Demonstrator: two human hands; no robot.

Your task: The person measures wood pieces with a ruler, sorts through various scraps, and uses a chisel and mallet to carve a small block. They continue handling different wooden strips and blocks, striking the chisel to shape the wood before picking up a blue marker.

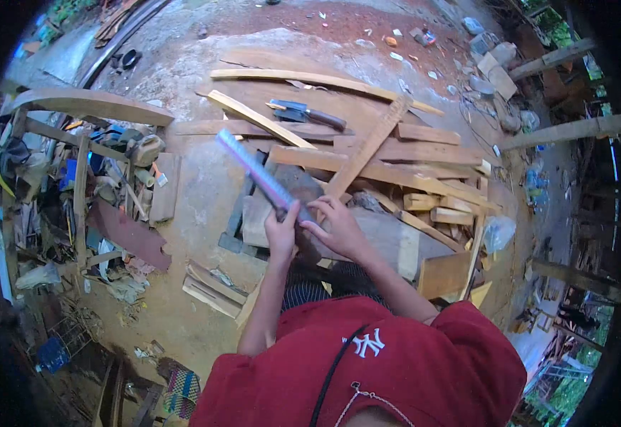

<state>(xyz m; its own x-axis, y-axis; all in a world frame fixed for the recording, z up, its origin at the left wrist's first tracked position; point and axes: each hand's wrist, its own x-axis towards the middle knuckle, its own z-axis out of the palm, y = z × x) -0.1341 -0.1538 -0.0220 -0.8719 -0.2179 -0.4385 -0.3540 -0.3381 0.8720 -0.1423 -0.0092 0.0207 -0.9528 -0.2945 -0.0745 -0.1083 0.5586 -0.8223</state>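
Observation:
My left hand (282, 231) is closed around the lower end of a long, narrow metal blade (257, 171), which points up and to the left. Close beside it, my right hand (333, 226) has its fingers bent at the lower end of the same blade; whether they grip it is hard to make out. Beyond my right hand a flat wooden strip (371, 146) slants up to the right over other boards. A tool with a dark handle and blue body (303, 114) lies on the wood farther off. Under my hands is a thick wooden block (374, 235).
Stacked boards (410, 171) spread to the right of my hands. On the left stands a wooden rack (81, 199) crowded with bags and scraps. Short planks (214, 288) lie on the ground at the lower left. A clear plastic bag (498, 233) is at the right.

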